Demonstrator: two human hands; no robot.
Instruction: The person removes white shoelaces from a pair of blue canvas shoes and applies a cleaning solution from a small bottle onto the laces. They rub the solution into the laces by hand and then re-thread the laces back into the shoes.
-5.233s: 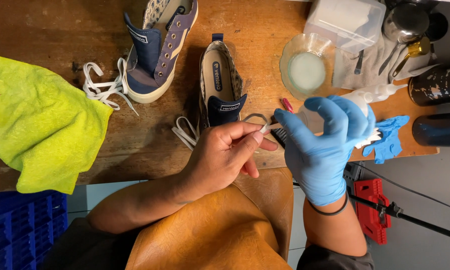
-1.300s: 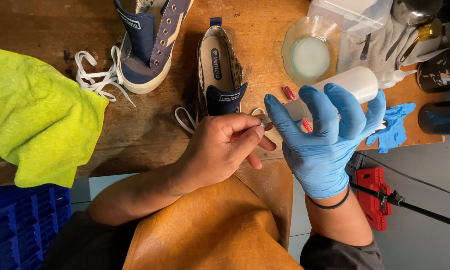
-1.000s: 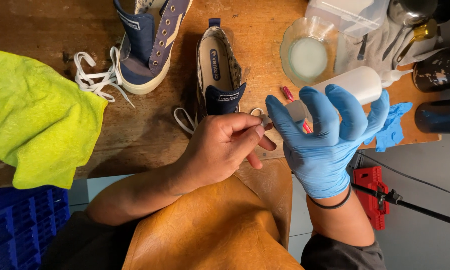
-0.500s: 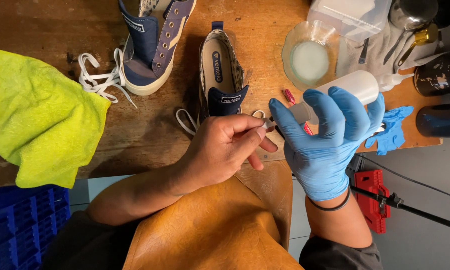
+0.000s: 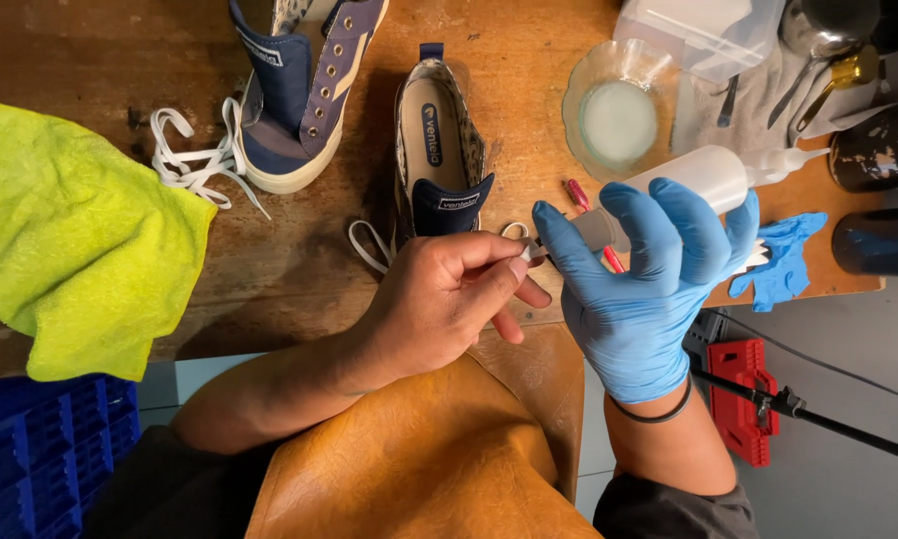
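My bare left hand [image 5: 449, 294] pinches a small white piece [image 5: 522, 253] between thumb and forefinger. It meets my right hand [image 5: 649, 284], in a blue glove, whose fingers curl around a white squeeze bottle [image 5: 703, 178] with its nozzle pointing right. A white stub [image 5: 758, 257] sticks out past the glove's right side. Just behind the hands, a navy sneaker [image 5: 439, 150] stands without laces on the wooden table [image 5: 90, 50]. A second navy sneaker [image 5: 304, 90] lies tilted to its left beside loose white laces [image 5: 195, 160].
A yellow-green cloth [image 5: 70, 230] covers the table's left. At the back right are a glass bowl [image 5: 619, 115], a clear plastic tub [image 5: 708, 30], metal tools and two dark bottles [image 5: 878, 150]. A spare blue glove [image 5: 788, 265] and a red pen [image 5: 579, 195] lie nearby. A blue crate [image 5: 30, 449] sits below.
The gloved fingers, spread wide a second ago, have closed around the squeeze bottle. My left hand keeps its pinch in the same spot. The view has shifted slightly.
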